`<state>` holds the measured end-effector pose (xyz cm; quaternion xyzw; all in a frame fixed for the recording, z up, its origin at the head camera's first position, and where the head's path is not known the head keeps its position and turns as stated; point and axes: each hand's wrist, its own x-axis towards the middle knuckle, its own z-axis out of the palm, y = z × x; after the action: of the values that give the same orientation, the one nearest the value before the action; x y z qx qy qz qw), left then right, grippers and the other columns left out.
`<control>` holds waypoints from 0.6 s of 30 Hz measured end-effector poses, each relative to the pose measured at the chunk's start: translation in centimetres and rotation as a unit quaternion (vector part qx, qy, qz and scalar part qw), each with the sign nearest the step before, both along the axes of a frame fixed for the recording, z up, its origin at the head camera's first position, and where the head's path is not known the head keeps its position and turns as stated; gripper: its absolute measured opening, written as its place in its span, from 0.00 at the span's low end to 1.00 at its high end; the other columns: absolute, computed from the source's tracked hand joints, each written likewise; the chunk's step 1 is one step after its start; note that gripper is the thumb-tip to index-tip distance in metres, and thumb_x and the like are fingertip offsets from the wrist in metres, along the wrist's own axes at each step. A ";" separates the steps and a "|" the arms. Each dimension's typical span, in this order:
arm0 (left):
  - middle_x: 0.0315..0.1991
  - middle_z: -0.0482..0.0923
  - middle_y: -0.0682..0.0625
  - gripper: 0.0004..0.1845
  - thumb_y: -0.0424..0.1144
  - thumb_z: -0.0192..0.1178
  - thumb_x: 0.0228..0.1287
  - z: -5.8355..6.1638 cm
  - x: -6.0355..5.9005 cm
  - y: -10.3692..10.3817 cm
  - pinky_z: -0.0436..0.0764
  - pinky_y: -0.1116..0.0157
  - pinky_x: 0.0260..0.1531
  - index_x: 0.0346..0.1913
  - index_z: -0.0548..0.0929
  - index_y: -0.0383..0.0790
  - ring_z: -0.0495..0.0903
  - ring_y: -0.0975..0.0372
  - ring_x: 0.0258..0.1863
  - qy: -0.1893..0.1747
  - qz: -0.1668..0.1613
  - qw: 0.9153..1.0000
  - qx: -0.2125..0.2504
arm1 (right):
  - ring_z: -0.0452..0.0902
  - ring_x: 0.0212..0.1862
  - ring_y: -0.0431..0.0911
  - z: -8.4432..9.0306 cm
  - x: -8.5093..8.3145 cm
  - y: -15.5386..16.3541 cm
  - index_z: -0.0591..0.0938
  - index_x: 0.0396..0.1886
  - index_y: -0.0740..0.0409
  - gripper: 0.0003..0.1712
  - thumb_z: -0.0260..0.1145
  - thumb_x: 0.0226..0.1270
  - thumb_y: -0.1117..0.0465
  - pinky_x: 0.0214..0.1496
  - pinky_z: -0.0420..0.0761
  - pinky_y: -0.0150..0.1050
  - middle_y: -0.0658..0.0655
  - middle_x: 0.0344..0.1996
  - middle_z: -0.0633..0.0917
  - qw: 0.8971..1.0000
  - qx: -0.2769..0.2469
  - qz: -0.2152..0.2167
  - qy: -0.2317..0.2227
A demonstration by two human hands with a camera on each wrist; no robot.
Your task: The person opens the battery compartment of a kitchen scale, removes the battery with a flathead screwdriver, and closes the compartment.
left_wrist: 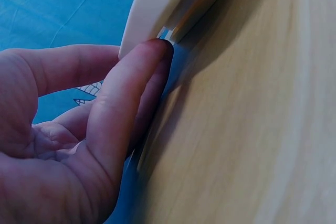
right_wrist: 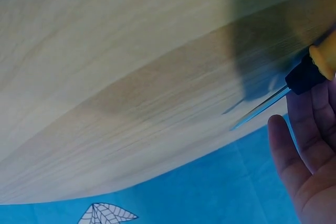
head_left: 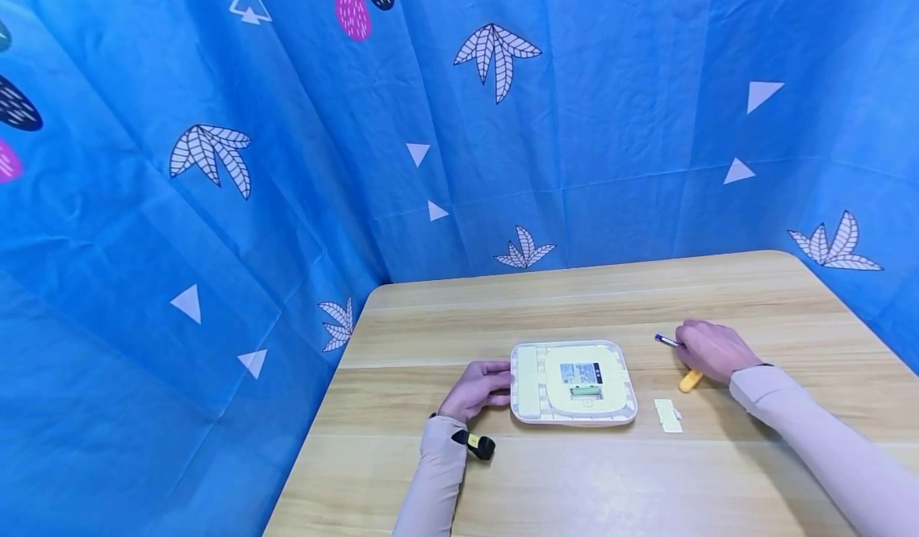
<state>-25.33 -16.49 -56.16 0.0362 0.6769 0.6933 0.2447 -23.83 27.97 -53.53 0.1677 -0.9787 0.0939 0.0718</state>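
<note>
A white rounded-rectangular device (head_left: 530, 385) lies back side up on the table, with a label and an uncovered battery compartment (head_left: 587, 392) holding a green battery. My left hand (head_left: 476, 391) pinches its left edge between thumb and fingers; the left wrist view shows the rim (left_wrist: 149, 14) there. In my right hand (head_left: 714, 349) is a screwdriver with a yellow handle (head_left: 691, 381); its black collar (right_wrist: 304, 77) and thin metal shaft (right_wrist: 260, 109) show in the right wrist view. A slim dark-blue and white cylinder (head_left: 668, 340) sits by the right fingertips; whether they grip it I cannot tell.
A small pale cover piece (head_left: 668, 416) lies on the table between the device and my right hand. The wooden table (head_left: 574, 481) has rounded far corners. A patterned blue curtain (head_left: 610, 122) hangs behind it and along its left side.
</note>
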 end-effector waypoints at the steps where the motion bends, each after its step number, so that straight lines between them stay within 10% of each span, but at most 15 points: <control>1: 0.58 0.83 0.34 0.26 0.28 0.63 0.70 0.0 0.0 0.0 0.93 0.63 0.48 0.67 0.73 0.22 0.89 0.57 0.46 0.000 0.000 1.000 0.000 | 0.66 0.24 0.42 0.0 0.0 0.0 0.76 0.21 0.50 0.14 0.66 0.65 0.64 0.21 0.67 0.34 0.47 0.21 0.72 1.000 0.001 0.000 0.001; 7: 0.57 0.84 0.34 0.25 0.28 0.63 0.70 0.0 0.0 0.2 0.93 0.63 0.47 0.67 0.74 0.23 0.89 0.57 0.45 -0.001 0.001 1.000 0.000 | 0.75 0.28 0.46 0.5 0.2 0.0 0.84 0.30 0.60 0.04 0.69 0.62 0.64 0.26 0.82 0.44 0.54 0.27 0.80 1.000 -0.001 -0.001 0.008; 11: 0.57 0.84 0.35 0.25 0.29 0.63 0.70 0.0 0.0 0.2 0.93 0.63 0.47 0.67 0.74 0.23 0.89 0.58 0.44 -0.001 -0.001 1.000 0.000 | 0.82 0.35 0.53 1.4 0.7 -0.2 0.86 0.44 0.69 0.14 0.71 0.62 0.64 0.38 0.89 0.55 0.61 0.36 0.86 0.999 -0.018 -0.001 0.033; 18: 0.58 0.83 0.33 0.26 0.30 0.63 0.71 0.2 0.0 0.1 0.92 0.65 0.47 0.68 0.73 0.22 0.89 0.57 0.46 0.003 0.000 1.000 -0.004 | 0.85 0.37 0.52 3.7 1.6 -1.8 0.87 0.42 0.63 0.09 0.72 0.64 0.64 0.39 0.90 0.54 0.57 0.37 0.88 0.996 -0.050 0.021 0.075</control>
<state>-25.33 -16.35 -55.99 0.0377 0.6801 0.6908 0.2425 -22.26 26.21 -49.84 0.1910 -0.9610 0.1312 0.1510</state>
